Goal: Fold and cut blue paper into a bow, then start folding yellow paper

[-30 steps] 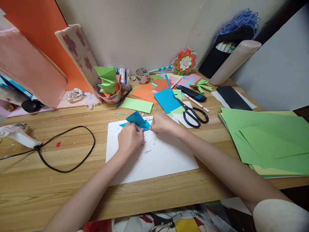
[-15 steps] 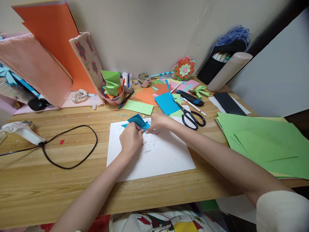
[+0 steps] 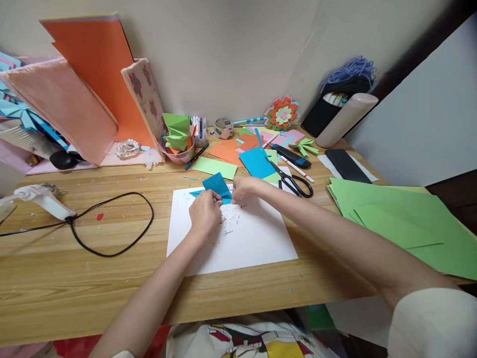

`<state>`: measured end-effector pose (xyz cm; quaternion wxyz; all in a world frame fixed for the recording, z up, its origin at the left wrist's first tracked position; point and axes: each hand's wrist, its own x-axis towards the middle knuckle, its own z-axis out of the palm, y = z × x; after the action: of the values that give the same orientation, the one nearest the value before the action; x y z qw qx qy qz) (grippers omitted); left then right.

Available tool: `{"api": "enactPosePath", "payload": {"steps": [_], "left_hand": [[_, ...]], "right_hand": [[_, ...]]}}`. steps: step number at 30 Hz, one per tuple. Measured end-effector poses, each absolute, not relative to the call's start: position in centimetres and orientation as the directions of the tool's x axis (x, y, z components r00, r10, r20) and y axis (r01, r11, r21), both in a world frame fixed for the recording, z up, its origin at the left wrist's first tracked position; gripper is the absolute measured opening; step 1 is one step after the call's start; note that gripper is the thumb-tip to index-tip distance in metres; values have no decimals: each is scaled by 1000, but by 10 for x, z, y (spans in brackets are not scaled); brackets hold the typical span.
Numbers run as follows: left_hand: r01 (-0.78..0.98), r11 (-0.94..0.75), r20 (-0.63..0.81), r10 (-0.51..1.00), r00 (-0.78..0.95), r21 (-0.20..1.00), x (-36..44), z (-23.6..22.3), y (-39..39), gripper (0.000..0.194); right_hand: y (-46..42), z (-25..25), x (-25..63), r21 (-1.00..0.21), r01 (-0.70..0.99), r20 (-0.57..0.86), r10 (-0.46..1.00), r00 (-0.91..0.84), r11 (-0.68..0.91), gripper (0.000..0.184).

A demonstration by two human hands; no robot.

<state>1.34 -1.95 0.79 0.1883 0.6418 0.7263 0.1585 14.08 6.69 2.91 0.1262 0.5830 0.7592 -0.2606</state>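
Observation:
A folded piece of blue paper (image 3: pixel 217 185) lies over the top part of a white sheet (image 3: pixel 253 241), one flap standing up. My left hand (image 3: pixel 205 211) is closed on its near left side, thumb and fingers pinching the edge. At its right end, my right hand (image 3: pixel 243 188) grips the paper between thumb and bent fingers. Both hands hide part of the paper's lower edge. Small coloured marks and scraps show on the white sheet below the hands.
Black-handled scissors (image 3: pixel 296 184) lie right of the white sheet, near a blue square (image 3: pixel 258 163) and a utility knife (image 3: pixel 291 155). Green sheets (image 3: pixel 402 219) are stacked at the right. A looped black cable (image 3: pixel 112 254) and a glue gun (image 3: pixel 42 199) lie at the left.
The raised blue flap has tipped more upright and shows more of its face. Both hands keep their hold on the paper. The camera view has shifted slightly.

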Motion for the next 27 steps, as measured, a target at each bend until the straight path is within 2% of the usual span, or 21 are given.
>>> {"api": "enactPosePath", "payload": {"steps": [7,15,19,22,27], "left_hand": [[860,118,-60,993,-102,497,7,9,-22,14],[957,3,93,995,-32,292,14,9,-32,16],[965,-17,120,993,-15,262,10,8,-33,9],[965,-41,147,989,3,258,3,5,-33,7],[974,-115,200,977,74,197,-7,5,-39,15]], "right_hand": [[66,25,149,-357,916,-492,796,-352,184,14],[70,28,158,-474,862,-482,766,-425,180,14],[68,29,163,-558,804,-330,835,-441,205,9],[63,21,160,-580,786,-206,895,-395,213,13],[56,4,151,-616,765,-160,922,-353,186,12]]}}
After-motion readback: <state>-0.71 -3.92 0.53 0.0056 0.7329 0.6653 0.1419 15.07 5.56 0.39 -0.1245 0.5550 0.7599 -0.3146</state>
